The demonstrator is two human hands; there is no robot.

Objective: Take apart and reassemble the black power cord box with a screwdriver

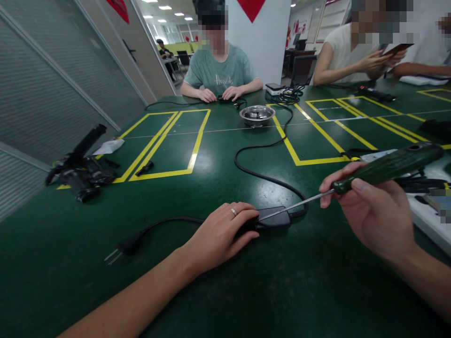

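Note:
My left hand (pixel 225 232) is closed over the left end of a black power adapter (pixel 276 217) lying on the green table. My right hand (pixel 373 211) grips a screwdriver (pixel 384 169) by its dark green handle. The long metal shaft slants down to the left, and its tip meets the adapter close to my left fingertips; the exact contact is hard to make out. From the adapter's left side runs a cord to a plug (pixel 128 245) with bare prongs. A black cable (pixel 243 162) leaves its right end and winds toward the back.
A metal bowl (pixel 257 115) with small parts stands further back. Black gear (pixel 82 173) lies at the left, a small black piece (pixel 145 168) beside it. White trays with cables (pixel 430 220) are at the right. Across the table a person (pixel 221 70) handles a black item; others sit at right.

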